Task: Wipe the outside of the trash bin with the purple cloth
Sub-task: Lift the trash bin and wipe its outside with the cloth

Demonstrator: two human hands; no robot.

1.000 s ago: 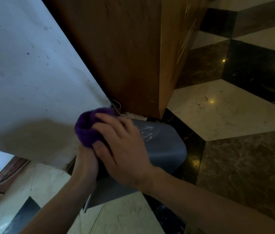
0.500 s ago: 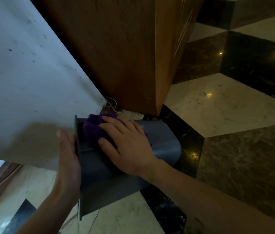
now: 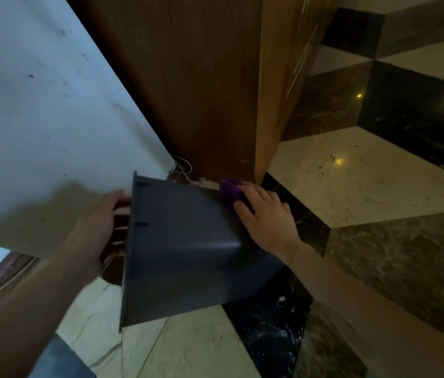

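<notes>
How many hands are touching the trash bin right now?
2. The left hand holds the trash bin at its rim on the left; the right hand presses the purple cloth against its far end.

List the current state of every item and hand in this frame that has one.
trash bin: tipped on its side, rim facing left.
purple cloth: pressed against the bin's far end.
right hand: flat over the cloth.
left hand: grip at the bin's rim, fingers inside.

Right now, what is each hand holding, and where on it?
Left hand grips the trash bin at its open rim. Right hand presses the purple cloth against the bin's base end.
</notes>
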